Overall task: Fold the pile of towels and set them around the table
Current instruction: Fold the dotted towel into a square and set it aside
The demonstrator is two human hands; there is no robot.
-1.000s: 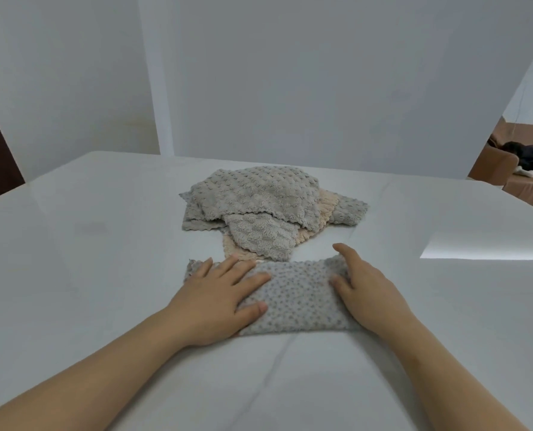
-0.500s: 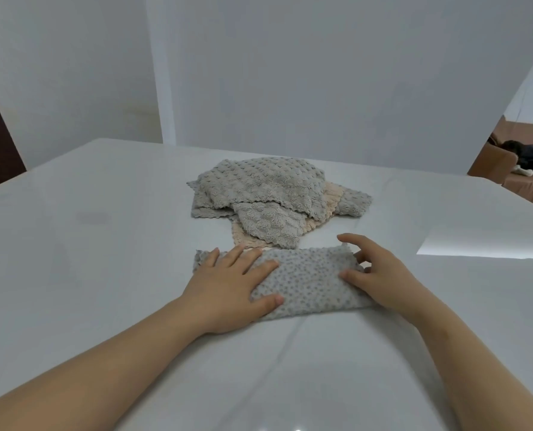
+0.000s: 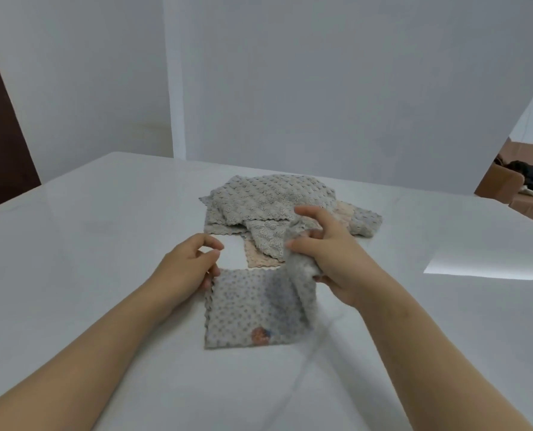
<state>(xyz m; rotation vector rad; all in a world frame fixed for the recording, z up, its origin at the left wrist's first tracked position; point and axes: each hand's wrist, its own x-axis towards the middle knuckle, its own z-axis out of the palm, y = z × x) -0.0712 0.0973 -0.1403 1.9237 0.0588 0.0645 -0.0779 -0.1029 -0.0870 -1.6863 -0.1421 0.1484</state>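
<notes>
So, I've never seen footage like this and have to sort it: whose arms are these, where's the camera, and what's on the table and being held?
There is no machine here. These are a person's two bare arms, filmed by one wide-angle camera worn on their head, looking forward and down. On the glossy white table a grey dotted cloth towel lies near the person. Behind it is a loose pile of grey and peach textured towels. The right hand grips the dotted towel's right end, raised off the table, seemingly mid-fold. The left hand sits at the towel's far left corner; whether it pinches the cloth is unclear.
</notes>
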